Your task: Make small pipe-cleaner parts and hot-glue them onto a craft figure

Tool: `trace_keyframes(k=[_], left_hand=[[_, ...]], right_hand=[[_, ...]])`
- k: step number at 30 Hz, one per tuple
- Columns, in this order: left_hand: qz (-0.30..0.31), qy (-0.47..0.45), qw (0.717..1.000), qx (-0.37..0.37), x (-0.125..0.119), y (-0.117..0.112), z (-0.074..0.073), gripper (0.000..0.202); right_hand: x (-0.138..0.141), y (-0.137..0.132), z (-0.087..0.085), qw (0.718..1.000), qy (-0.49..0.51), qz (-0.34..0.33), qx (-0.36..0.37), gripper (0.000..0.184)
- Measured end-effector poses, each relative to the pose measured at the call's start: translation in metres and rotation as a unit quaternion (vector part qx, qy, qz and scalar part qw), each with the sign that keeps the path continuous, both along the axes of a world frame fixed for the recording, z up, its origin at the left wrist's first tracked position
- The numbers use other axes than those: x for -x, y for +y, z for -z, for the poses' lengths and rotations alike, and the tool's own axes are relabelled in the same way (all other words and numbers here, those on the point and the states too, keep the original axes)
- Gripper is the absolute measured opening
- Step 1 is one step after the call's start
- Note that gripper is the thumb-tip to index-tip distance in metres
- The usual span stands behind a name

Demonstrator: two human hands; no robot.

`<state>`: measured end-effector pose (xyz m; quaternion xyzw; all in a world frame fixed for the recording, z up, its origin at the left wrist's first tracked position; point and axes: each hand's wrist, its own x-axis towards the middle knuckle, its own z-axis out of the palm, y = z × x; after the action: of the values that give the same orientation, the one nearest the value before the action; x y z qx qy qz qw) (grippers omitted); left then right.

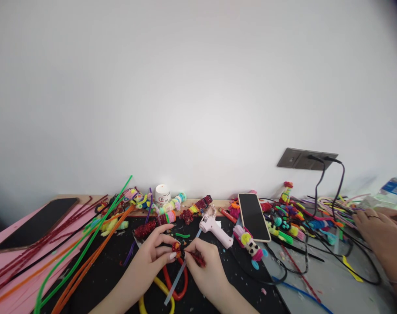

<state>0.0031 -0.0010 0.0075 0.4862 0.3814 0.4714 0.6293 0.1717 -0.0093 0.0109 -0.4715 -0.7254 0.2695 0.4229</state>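
Observation:
My left hand (157,253) pinches a small orange and dark red pipe-cleaner piece (176,248) between thumb and fingers. At its right side my right hand (206,261) is closed, its fingertips meeting the piece, with a tuft of dark red tinsel pipe cleaner (198,258) showing between the fingers. Under the hands lie a red pipe-cleaner loop (186,283) and a yellow loop (164,285). A translucent glue stick (175,285) slants past my right fingertips. Just behind them rests a pale pink hot glue gun (218,231). A short green pipe cleaner (182,235) lies on the black mat (250,292).
Long green pipe cleaners (87,248) and orange ones (96,257) stretch across the left. Phones lie left (38,222) and right (253,216). A pipe-cleaner doll (249,244) sits near the right phone. Black cables (322,183) hang from a wall socket. Another person's hand (374,235) works at right.

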Motion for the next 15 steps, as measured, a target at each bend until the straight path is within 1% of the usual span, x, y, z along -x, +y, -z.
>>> trace_keyframes(k=[9,15], left_hand=[[-0.028,0.010,1.000,-0.009,-0.0027,-0.0011,-0.0026,0.048],[-0.019,0.012,1.000,-0.015,-0.0031,-0.0010,-0.0031,0.047]], right_hand=[[-0.0003,-0.0010,-0.0001,1.000,-0.002,-0.003,-0.005,0.017],[0.0002,-0.0019,0.0012,1.000,-0.006,-0.007,-0.009,0.017]])
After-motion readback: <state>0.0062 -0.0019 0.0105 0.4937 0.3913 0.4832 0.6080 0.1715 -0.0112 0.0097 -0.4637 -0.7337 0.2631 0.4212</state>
